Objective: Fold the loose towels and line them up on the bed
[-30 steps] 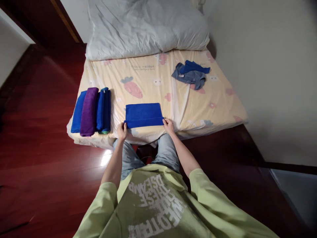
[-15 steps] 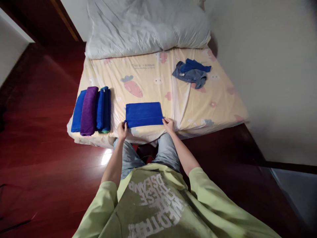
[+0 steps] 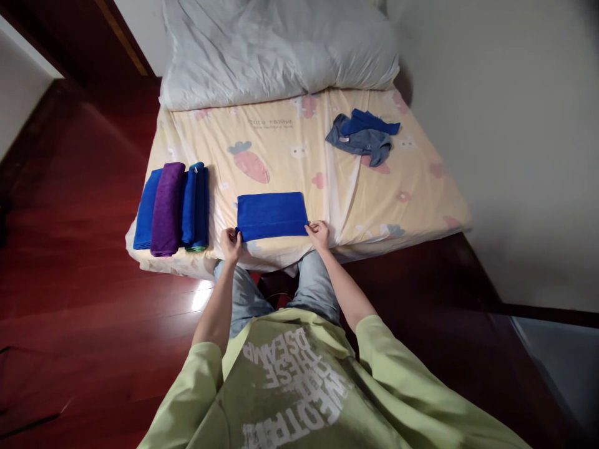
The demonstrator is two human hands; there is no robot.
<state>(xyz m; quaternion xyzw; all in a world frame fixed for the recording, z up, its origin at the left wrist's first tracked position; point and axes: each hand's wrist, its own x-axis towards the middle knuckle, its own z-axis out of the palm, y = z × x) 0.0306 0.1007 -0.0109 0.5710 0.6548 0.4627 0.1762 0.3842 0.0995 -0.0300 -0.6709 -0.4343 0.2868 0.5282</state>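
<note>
A blue towel (image 3: 271, 212) lies folded into a flat rectangle near the front edge of the bed, with a crease running along its near part. My left hand (image 3: 231, 244) pinches its near left corner between thumb and fingers. At the near right corner, my right hand (image 3: 318, 235) grips the cloth the same way. To the left of my left hand lie folded towels side by side: a blue one (image 3: 148, 212), a rolled-looking purple one (image 3: 167, 209), and more blue ones (image 3: 195, 206) with a bit of green at the lower end.
The bed (image 3: 421, 193) has a yellow sheet printed with carrots and rabbits. At its far right lie a crumpled grey-blue cloth (image 3: 365, 145) and a blue cloth (image 3: 369, 123). A bulky white quilt (image 3: 281, 50) covers the far end. Walls stand at the right and back.
Both hands keep hold of the towel's near corners. My right hand has shifted very slightly left and away from me; the towel looks almost unchanged.
</note>
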